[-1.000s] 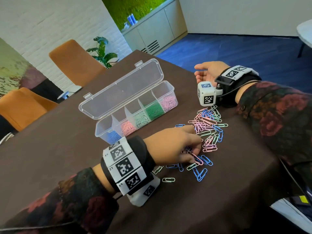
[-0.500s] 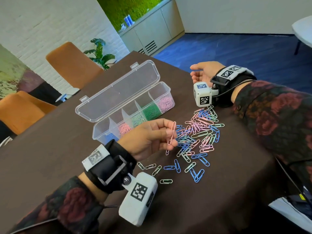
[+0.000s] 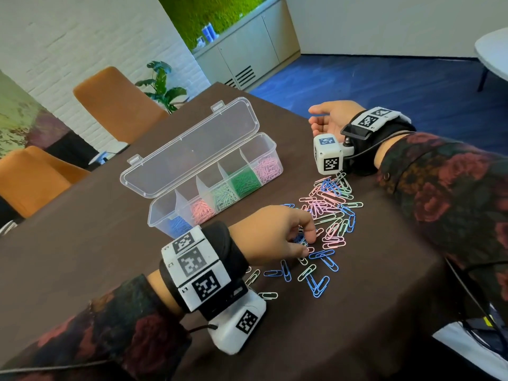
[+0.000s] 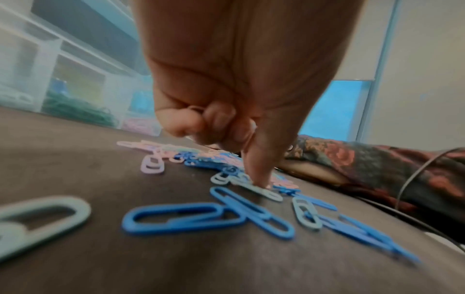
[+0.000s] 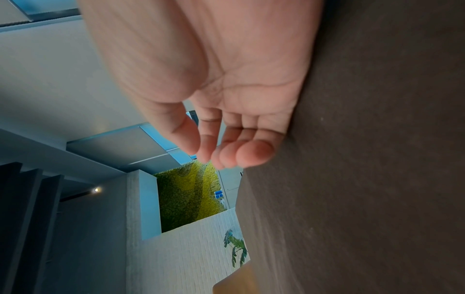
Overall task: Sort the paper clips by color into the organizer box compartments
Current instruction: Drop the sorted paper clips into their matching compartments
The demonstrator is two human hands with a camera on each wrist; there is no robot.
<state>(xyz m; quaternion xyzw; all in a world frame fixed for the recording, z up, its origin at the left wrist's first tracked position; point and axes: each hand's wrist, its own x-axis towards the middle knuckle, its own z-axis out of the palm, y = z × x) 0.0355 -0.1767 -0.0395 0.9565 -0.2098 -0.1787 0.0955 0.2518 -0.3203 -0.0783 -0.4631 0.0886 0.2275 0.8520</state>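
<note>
A clear organizer box (image 3: 159, 213) stands with its lid (image 3: 192, 144) open, its compartments holding blue, salmon, pale green, dark green and pale pink clips. Loose paper clips (image 3: 330, 213) lie in a pile on the brown table to its right. My left hand (image 3: 305, 243) is palm down on the near edge of the pile. In the left wrist view the left hand (image 4: 201, 127) has its fingers curled round a pink clip (image 4: 194, 108), while one straight finger presses a pale green clip (image 4: 264, 192). My right hand (image 3: 316, 125) rests on its side beyond the pile, fingers relaxed, holding nothing.
Orange chairs (image 3: 115, 105) stand along the table's far left side. The table edge (image 3: 428, 320) runs close to the right of the pile. A blue clip (image 4: 181, 216) and other strays lie just in front of my left wrist.
Half a second ago my left hand was raised with a pink clip pinched upright. It has turned palm down and dropped back onto the pile. The right hand has stayed put.
</note>
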